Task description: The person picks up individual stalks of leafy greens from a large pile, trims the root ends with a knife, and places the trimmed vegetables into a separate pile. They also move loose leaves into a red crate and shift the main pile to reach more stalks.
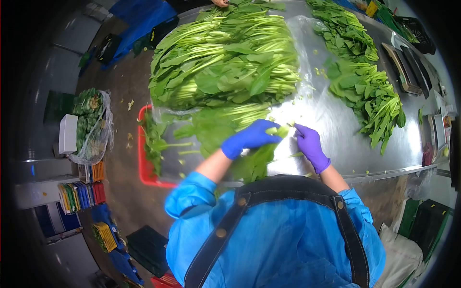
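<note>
Ok, blue-gloved L hand (252,138) grips leafy bunch (254,164) by its stems, above metal table (408,129) nr edge; purple-gloved R hand (312,146) has fingertips close tog. by stem ends (283,130), can't tell if holding any. Red crate (143,165) to L; big greens pile (221,62) beyond; more greens (367,89) far R.

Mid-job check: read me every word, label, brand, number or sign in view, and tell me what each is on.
There is no text I can read.
White box at the left: no lettering I can make out.
Yellow piece at top right: too small and blurred.
Apron buttons: any marking is too small to read.
</note>
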Motion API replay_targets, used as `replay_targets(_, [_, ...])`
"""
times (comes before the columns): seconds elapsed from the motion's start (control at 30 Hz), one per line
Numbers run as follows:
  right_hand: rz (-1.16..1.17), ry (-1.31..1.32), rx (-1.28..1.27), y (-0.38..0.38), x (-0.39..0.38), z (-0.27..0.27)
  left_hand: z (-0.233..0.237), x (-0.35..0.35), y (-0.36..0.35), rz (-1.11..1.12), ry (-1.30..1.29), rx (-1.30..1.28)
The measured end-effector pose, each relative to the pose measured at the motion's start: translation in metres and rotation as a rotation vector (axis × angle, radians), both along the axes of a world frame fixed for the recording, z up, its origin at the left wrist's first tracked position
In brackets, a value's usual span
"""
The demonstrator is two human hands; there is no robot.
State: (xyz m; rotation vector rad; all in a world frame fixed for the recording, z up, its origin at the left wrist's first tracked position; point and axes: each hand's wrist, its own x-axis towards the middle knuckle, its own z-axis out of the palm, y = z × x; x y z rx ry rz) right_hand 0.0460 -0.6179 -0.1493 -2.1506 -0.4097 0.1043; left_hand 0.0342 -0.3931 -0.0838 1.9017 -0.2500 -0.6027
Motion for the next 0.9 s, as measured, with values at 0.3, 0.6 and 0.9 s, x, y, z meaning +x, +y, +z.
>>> replay_targets(0.3, [-0.117,0.261,0.051,-0.025,0.0,-0.032,-0.014,0.007,0.0,0.052,-0.143,0.058])
replay_targets(0.6, [-0.102,0.705,0.366,-0.009,0.007,0.053,-0.026,0.027,-0.022,0.119,-0.214,0.047])
replay_targets(0.9, [-0.093,0.715,0.273,-0.002,0.007,0.1,-0.001,0.021,-0.042,0.04,-0.268,-0.136])
